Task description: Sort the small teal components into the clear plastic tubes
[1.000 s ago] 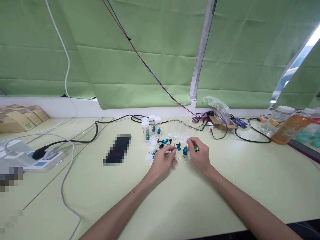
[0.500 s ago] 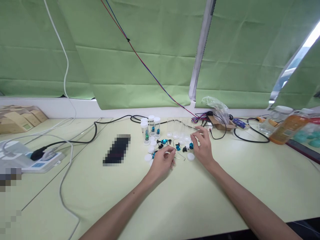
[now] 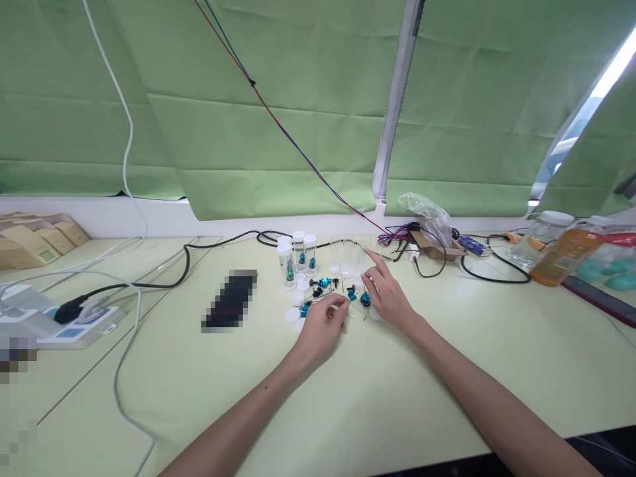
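My left hand (image 3: 322, 323) rests low over the table, thumb and fingers pinched together. A thin metal rod (image 3: 351, 315) shows just right of its fingertips; whether they grip it I cannot tell. My right hand (image 3: 392, 299) pinches a small blue metal part with a thin pin (image 3: 366, 299), its index finger stretched out above. Between and behind the hands lie blue and black small parts (image 3: 324, 283), another blue piece (image 3: 352, 293) and white round caps (image 3: 293, 315). One more cap (image 3: 375, 315) is partly under my right hand.
Capped clear tubes (image 3: 287, 266) with small parts inside stand behind my left hand. Uncapped clear tubes (image 3: 346, 257) stand farther right. A pixelated dark object (image 3: 230, 300) lies left, a power strip (image 3: 84, 326) beyond it. At right are a cardboard box (image 3: 437, 248) and an orange bottle (image 3: 566, 257).
My right hand has moved left and slightly toward me, carrying the blue part closer to my left hand. The left hand has stayed nearly in place.
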The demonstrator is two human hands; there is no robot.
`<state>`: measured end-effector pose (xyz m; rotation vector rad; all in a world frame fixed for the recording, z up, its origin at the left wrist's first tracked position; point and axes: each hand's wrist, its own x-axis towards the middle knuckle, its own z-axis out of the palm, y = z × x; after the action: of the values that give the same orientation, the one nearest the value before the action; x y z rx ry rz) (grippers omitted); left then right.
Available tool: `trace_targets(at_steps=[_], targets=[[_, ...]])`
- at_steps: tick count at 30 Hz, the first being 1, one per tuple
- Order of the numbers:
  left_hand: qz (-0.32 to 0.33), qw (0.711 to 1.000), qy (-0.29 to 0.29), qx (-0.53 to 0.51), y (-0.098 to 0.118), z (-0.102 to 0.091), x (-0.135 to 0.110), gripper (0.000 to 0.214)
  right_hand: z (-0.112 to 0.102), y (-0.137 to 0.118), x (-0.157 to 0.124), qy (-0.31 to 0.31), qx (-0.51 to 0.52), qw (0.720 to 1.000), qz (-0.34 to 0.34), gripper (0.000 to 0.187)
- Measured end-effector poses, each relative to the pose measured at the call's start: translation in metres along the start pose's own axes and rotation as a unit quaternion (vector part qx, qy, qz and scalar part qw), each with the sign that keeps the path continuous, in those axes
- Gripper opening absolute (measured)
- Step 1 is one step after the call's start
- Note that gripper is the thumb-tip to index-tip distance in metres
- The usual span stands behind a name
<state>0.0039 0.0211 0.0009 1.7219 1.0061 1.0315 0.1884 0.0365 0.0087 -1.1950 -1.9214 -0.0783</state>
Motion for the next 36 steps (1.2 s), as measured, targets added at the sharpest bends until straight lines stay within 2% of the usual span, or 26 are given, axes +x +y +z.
trace_targets(at_steps=[4,12,36], targets=[[0.027,0.998,-0.002,0.048,-0.0022,-0.0002,-0.0013,0.026,0.0013,0.0013,0.0023,-0.014,-0.006,1.000,-0.005,0.022],[0.092,0.982,-0.021,0.164,-0.0021,-0.0001,-0.0049,0.023,0.0030,0.0064,0.0063,0.020,-0.025,0.998,-0.049,0.017],[0.102,0.971,-0.042,0.211,0.0003,-0.0002,-0.0076,0.023,-0.0047,0.0066,0.0072,0.030,-0.082,0.994,-0.067,0.013]])
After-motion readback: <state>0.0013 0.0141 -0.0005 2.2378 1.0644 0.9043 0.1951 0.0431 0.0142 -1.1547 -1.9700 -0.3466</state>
